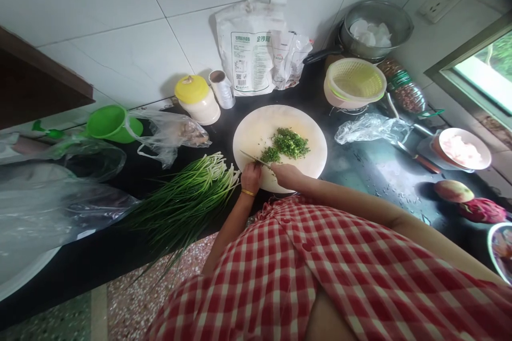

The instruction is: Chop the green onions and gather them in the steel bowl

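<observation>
A round white cutting board (250, 125) lies on the dark counter in front of me. My right hand (287, 176) grips a knife (254, 157), its blade pointing left across the near part of the board. Close beside the blade, my left hand (251, 176) is closed with curled fingers on the board's near left edge. A bit of dark green shows at its fingertips, apparently scallions, mostly hidden. Finely chopped scallions (291, 143) form a larger heap beyond the knife, with a smaller heap touching the blade area. A bunch of long whole scallions (192, 192) lies left of the board.
Behind the board stand a yellow-lidded jar (198, 101), a plastic-wrap roll (222, 89) and a flour bag (252, 53). Colanders (354, 85), a loose knife (420, 158), a bowl (466, 149) and fruit (454, 191) are to the right. A green cup (110, 123) and plastic bags are left.
</observation>
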